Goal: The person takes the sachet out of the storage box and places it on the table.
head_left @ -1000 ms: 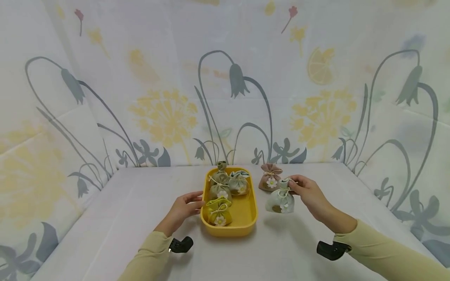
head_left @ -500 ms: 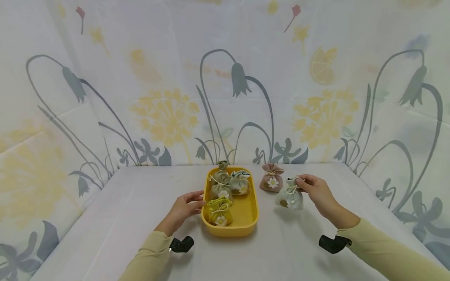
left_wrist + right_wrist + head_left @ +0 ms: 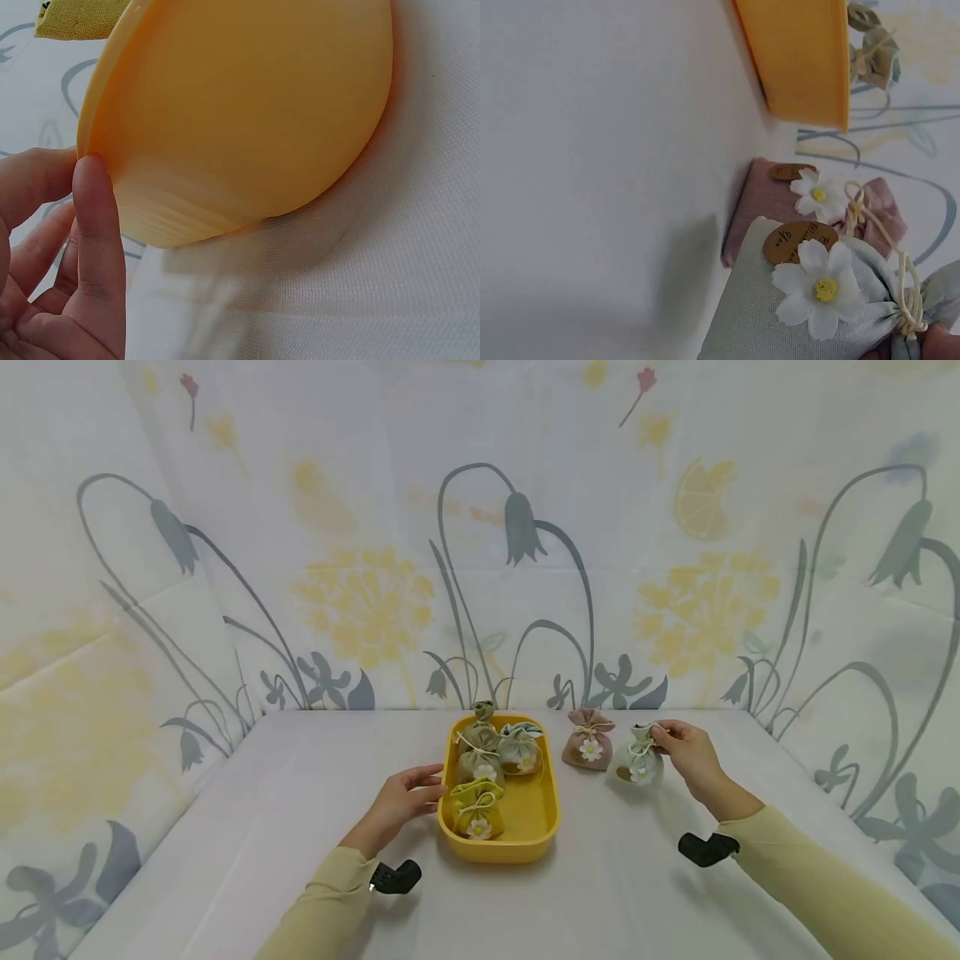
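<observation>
My right hand (image 3: 693, 760) pinches the gathered neck of a pale grey-green drawstring pouch (image 3: 633, 764) with a white flower and an oval brown tag (image 3: 801, 241). Whether its base touches the table is hard to tell. Close beside it, to its left, a dusty-pink pouch (image 3: 587, 743) stands upright. At the yellow tray (image 3: 528, 810), my left hand (image 3: 401, 797) touches the left rim with fairly straight thumb and fingers; the left wrist view shows the thumb (image 3: 96, 210) against the outer wall. Inside the tray are an olive pouch (image 3: 480, 752), a grey-blue pouch (image 3: 517, 752) and a yellow-green pouch (image 3: 476, 810).
A white cloth covers the table (image 3: 315, 768), and a flower-printed curtain (image 3: 390, 527) hangs behind and at both sides. Black wrist cameras (image 3: 397, 877) sit under both wrists. A strip of tabletop lies between the tray and the pink pouch.
My right hand has carried the grey-green pouch rightward and back, alongside the pink one. The left hand stays at the tray rim. The whole head view has shifted slightly.
</observation>
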`<state>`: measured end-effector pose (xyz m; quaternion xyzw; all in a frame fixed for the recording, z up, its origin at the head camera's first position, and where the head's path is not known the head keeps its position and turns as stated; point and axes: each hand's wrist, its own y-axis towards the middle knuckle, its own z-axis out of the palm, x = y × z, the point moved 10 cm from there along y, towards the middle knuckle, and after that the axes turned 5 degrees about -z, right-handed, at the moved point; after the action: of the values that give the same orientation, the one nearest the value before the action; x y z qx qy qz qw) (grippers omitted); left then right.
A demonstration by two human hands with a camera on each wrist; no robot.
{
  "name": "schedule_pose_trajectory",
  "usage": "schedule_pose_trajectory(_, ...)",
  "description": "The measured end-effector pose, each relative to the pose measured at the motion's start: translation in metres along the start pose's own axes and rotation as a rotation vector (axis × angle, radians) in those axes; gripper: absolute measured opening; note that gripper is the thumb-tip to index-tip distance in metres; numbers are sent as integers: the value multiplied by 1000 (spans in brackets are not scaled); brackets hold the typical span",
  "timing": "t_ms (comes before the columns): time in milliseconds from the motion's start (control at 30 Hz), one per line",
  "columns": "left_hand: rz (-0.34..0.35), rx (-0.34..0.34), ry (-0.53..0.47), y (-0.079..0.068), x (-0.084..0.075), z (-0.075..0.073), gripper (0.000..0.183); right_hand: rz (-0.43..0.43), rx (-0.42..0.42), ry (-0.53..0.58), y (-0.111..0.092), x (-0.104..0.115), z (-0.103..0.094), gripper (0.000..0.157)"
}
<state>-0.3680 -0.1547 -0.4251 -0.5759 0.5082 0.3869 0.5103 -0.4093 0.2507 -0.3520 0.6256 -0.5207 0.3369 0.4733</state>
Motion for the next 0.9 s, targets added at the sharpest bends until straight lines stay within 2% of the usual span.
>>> schedule_pose_trajectory(467,-5,3,-4,1,0,1,45,42,-64,-149,21,-13,-6,38)
schedule_pose_trajectory(633,2,11,-9,0,-2,3,46,75,-72,-154,21,-25,-7,39)
schedule_pose_trajectory(900,-3,3,-5,2,2,0,46,59,-67,-141,18,-30,-13,49)
